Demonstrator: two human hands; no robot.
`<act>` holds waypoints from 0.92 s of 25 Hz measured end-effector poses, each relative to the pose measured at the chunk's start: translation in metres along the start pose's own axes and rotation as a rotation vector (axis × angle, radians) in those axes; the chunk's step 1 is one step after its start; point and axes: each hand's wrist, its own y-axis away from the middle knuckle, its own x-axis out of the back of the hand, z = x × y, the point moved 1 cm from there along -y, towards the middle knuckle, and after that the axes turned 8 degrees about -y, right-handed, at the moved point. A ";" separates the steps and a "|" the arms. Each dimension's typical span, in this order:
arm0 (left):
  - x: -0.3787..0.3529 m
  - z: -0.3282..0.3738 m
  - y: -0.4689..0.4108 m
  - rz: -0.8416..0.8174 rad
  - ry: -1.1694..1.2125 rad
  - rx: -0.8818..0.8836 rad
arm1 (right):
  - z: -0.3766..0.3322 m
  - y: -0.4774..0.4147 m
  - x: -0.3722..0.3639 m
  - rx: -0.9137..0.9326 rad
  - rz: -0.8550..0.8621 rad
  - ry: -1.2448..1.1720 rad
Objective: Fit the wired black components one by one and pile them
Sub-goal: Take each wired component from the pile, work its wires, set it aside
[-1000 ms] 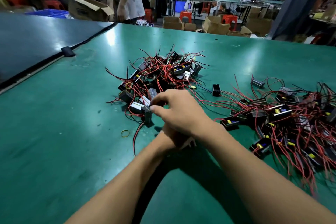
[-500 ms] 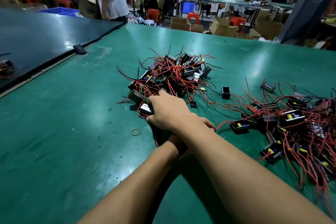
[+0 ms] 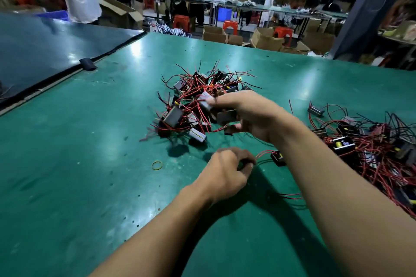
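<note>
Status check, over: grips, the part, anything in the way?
Left grip pinches wires of one black component on the table. Right grip over the centre pile, blurred, hold unclear. Rubber band nearby, not obstructing.

Blur smears the component [image 3: 226, 116] in the right hand [image 3: 254, 117]; left hand [image 3: 225, 173] hides its grip.

worktop [image 3: 78, 175] green. Components [image 3: 195, 105] beyond the hands: black/grey bodies, red and black wires. Pile right of the hands [image 3: 369, 148]: black bodies, yellow bits, red wires. Ring [image 3: 157, 165] left of the left hand: yellow.
</note>
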 end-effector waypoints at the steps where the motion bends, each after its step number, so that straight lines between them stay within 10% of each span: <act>1: 0.002 0.001 0.000 0.019 0.041 0.005 | -0.002 0.004 0.011 -0.044 -0.023 -0.144; 4: 0.011 0.000 -0.006 0.206 0.188 0.139 | 0.001 0.013 0.036 -0.159 -0.022 -0.501; 11: 0.039 -0.006 -0.017 0.391 1.022 0.545 | 0.034 0.015 0.036 -0.277 0.060 -0.518; 23: 0.055 -0.019 -0.019 0.476 1.214 0.714 | 0.052 0.008 0.033 -0.255 0.051 -0.632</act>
